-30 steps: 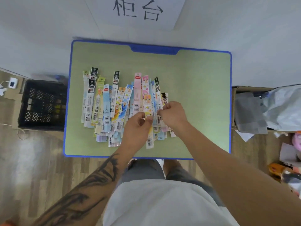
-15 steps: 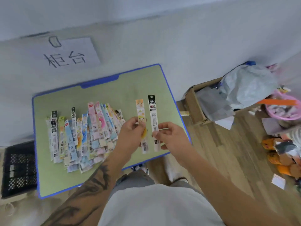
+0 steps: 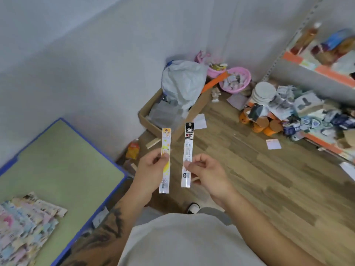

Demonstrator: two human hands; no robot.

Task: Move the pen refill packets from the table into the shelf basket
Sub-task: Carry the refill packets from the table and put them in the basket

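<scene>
Packets: we pinch one upright in each hand over the floor, yellow (image 3: 165, 160) in left hand (image 3: 151, 169), black (image 3: 187, 156) in right hand (image 3: 208, 173). Shelf (image 3: 315, 73) lies ahead-right, right hand nearer; basket unseen.

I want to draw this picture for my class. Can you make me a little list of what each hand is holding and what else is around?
Left hand: pinches a yellow packet, held upright
Right hand: pinches a black-topped packet, held upright
Both packets: over the wooden floor, apart from each other
Table: at the left, green top, blue edge
Packet pile: on the table
Shelf: at the right, crowded with goods
Cardboard box: by the wall
</scene>
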